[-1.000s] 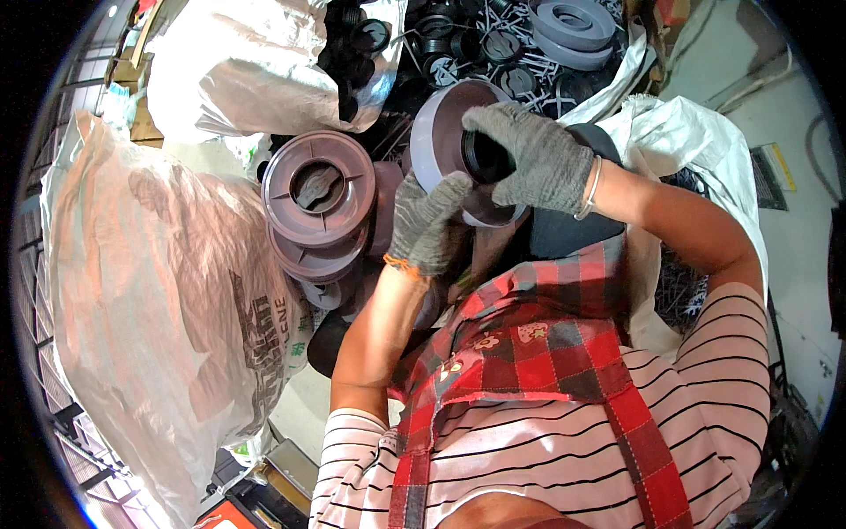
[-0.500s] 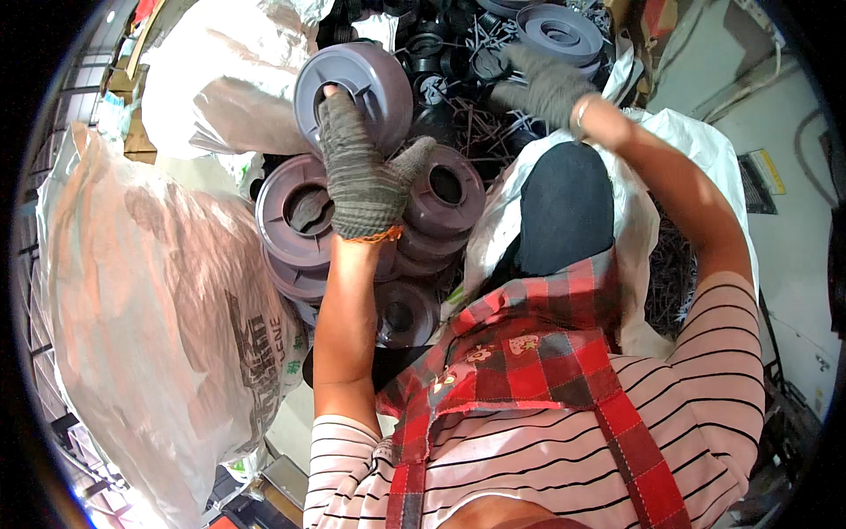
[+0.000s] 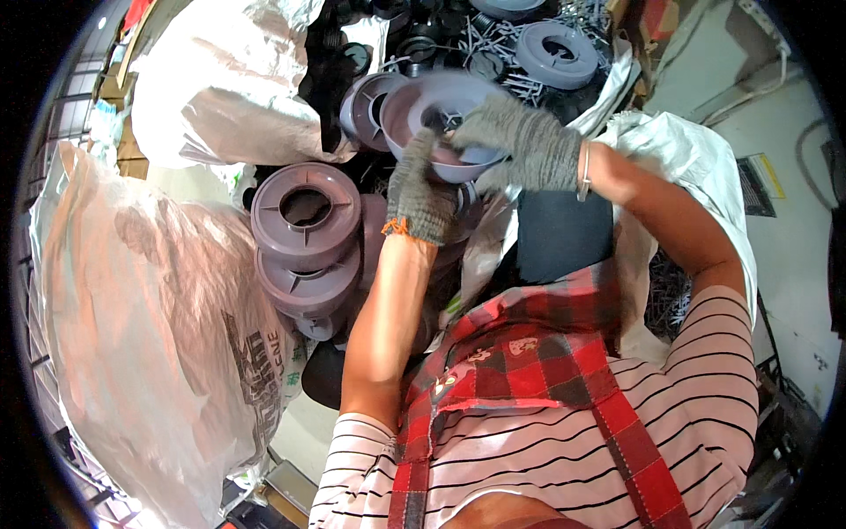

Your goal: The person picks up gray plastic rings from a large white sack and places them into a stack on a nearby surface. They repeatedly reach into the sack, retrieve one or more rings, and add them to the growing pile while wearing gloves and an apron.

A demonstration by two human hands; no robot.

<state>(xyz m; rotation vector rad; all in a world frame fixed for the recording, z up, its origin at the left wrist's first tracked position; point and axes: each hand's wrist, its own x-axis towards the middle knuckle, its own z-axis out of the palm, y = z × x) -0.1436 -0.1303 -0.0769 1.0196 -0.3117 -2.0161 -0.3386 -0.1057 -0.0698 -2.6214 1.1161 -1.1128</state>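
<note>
A grey-purple round plastic part (image 3: 407, 110), hollow like a bowl, is tilted between my gloved hands. My left hand (image 3: 419, 189) closes on its lower left edge, fingers pointing up inside the rim. My right hand (image 3: 533, 145) is at its right side, fingers curled over the rim and into the hollow; motion blurs the fingertips. Just left of this part leans another grey ring-shaped part (image 3: 357, 110) with a central hole. Below it stands a stack of similar round parts (image 3: 264, 216), to the left of my left forearm.
Black round caps (image 3: 419, 48) and thin grey sticks (image 3: 493, 35) lie heaped at the far side. One more round part (image 3: 529, 57) rests on them. A large white sack (image 3: 150, 309) bulges at left, another (image 3: 238, 79) behind it. White sacking (image 3: 696, 145) lies beside my right arm.
My left hand has moved right and lower. My right hand has come left from over the heap to the bowl-like part. A ring-shaped part now leans near where my left hand held one.
</note>
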